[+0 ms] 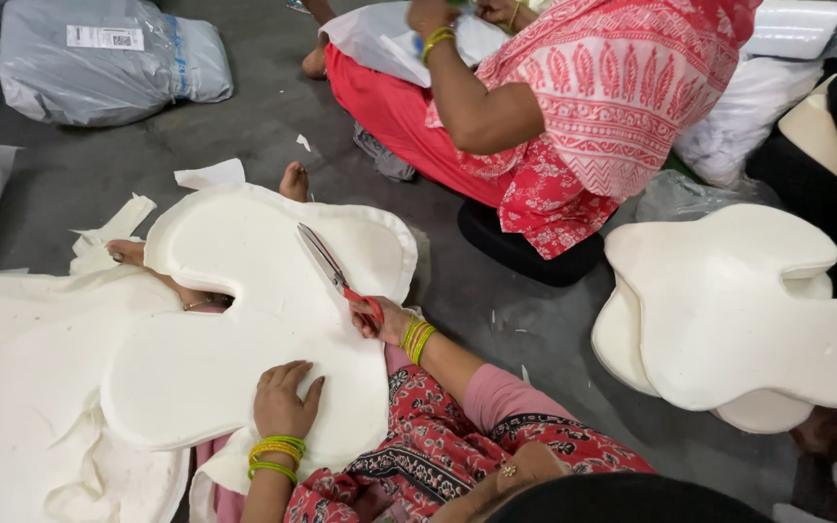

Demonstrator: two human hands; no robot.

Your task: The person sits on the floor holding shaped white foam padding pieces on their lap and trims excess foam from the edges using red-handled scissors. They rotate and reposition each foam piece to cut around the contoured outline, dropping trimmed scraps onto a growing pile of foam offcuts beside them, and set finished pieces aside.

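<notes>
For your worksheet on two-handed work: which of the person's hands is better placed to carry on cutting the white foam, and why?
The right hand. It already grips the red-handled scissors, whose blades lie over the white foam piece. The left hand lies flat on the foam, holds no tool, and seems better suited to steadying it.

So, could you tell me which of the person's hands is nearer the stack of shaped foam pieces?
Right hand, with the scissors, is nearer the stack; left hand lies farther away.

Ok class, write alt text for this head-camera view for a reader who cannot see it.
A person's right hand holds red-handled scissors over a white contoured foam piece while the left hand presses it flat. Similar foam pieces are stacked on the grey floor beside another seated person.
</notes>
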